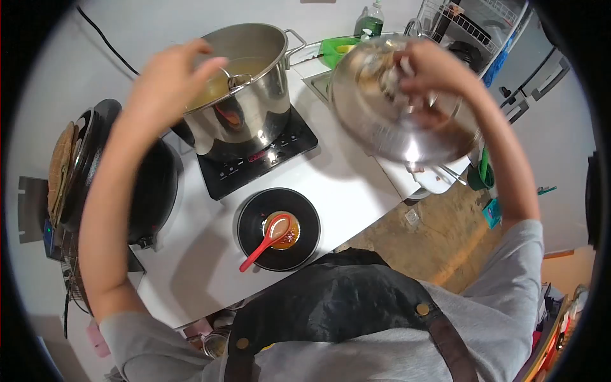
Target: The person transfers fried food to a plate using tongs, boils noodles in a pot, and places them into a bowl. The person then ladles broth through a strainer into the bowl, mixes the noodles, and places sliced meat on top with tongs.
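My left hand [167, 86], slightly blurred, is over the left rim of a tall steel pot [264, 89], thumb and fingers apart. A metal piece [238, 81] sits at the pot's near rim, close to my thumb. Yellowish liquid shows inside the pot, which stands on a black induction cooker [258, 159]. In my right hand [433, 67] is a large shiny lid [394, 130], gripped at its top and tilted, right of the pot. Near the counter's front edge, a black bowl [248, 219] contains reddish-brown liquid and a red spoon [258, 251].
A black pan [153, 191] and stacked lids stand at the left. Behind my right hand are a green basket [331, 54], a soap bottle [373, 24] and a wire rack [493, 28]. A white board [436, 181] lies beyond the lid's lower edge.
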{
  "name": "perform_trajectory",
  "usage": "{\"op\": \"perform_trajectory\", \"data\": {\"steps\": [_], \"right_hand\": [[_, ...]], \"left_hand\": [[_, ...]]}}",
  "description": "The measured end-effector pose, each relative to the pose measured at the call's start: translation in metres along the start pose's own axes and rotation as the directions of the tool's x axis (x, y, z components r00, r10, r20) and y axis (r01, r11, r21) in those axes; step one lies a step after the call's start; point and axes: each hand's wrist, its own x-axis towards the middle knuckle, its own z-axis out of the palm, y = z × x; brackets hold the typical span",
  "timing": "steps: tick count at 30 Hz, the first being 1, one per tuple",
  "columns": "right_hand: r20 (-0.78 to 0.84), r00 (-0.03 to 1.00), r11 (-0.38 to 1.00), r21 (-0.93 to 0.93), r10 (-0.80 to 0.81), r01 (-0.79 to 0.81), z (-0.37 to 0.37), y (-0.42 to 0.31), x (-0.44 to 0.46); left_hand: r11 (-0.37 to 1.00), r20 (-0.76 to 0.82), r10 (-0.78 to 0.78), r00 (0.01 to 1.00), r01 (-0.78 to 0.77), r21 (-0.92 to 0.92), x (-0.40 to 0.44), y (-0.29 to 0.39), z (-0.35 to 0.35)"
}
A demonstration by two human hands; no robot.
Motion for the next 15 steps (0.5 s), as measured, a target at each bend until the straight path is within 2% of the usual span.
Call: {"op": "perform_trajectory", "data": {"steps": [1,2,4,6,7,12,14,15], "right_hand": [[0.085,0.994,0.996,-0.065,0.066,-0.061,0.003,-0.025,-0.013],[0.12,0.993,1.0,-0.001,0.016,-0.016,0.032,-0.028,-0.021],[0.143,0.989,0.958,0.285,-0.027,-0.015,0.049,-0.062,-0.044],[0.165,0.986,0.962,0.268,0.014,-0.059,0.079,-0.077,-0.057],[0.1,0.995,0.965,0.256,0.031,-0.055,0.094,-0.082,-0.065],[0.139,0.979,0.918,0.35,0.147,-0.188,0.118,-0.094,-0.085],[0.158,0.973,0.905,0.369,0.166,-0.214,0.122,-0.096,-0.092],[0.166,0.971,0.901,0.373,0.17,-0.221,0.121,-0.095,-0.096]], "left_hand": [[0.998,0.045,-0.058,0.997,0.058,-0.009,0.007,0.016,0.017],[0.993,0.129,-0.113,0.985,0.107,0.048,0.012,0.034,0.019],[0.983,0.217,-0.158,0.963,0.132,0.13,0.023,0.049,0.028],[0.972,0.269,-0.192,0.944,0.145,0.185,0.027,0.047,0.04],[0.965,0.294,-0.211,0.932,0.152,0.214,0.029,0.046,0.041],[0.949,0.128,-0.252,0.959,0.219,0.226,0.04,0.028,0.008],[0.944,0.213,-0.282,0.936,0.231,0.235,0.057,0.001,-0.002],[0.925,0.286,-0.364,0.886,0.307,0.226,0.054,0.006,-0.006]]}}
